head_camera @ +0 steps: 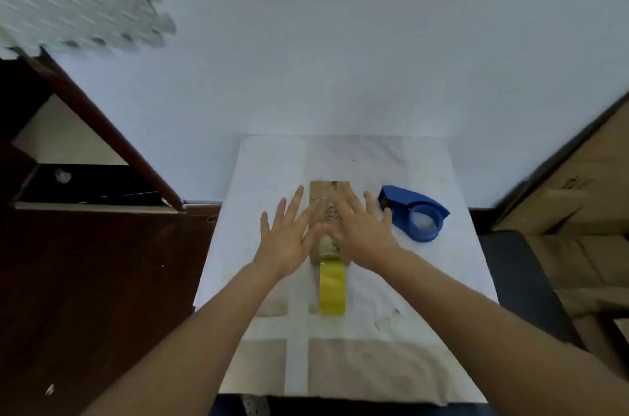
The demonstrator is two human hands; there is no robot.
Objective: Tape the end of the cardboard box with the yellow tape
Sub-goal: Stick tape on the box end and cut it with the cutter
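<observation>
A small brown cardboard box point(321, 192) lies lengthwise in the middle of the white-covered table point(258, 177). A strip of yellow tape point(332, 289) runs from the box's near end down onto the table toward me. My left hand point(286, 235) hovers flat, fingers spread, at the box's left side. My right hand point(360, 228) lies flat with fingers spread over the box's top and right side. Neither hand grips anything. The middle of the box is hidden under my hands.
A blue tape dispenser point(413, 211) sits on the table to the right of the box. Dark wooden furniture point(85, 262) stands to the left. Cardboard boxes point(578, 211) are stacked at the right. A white wall rises behind the table.
</observation>
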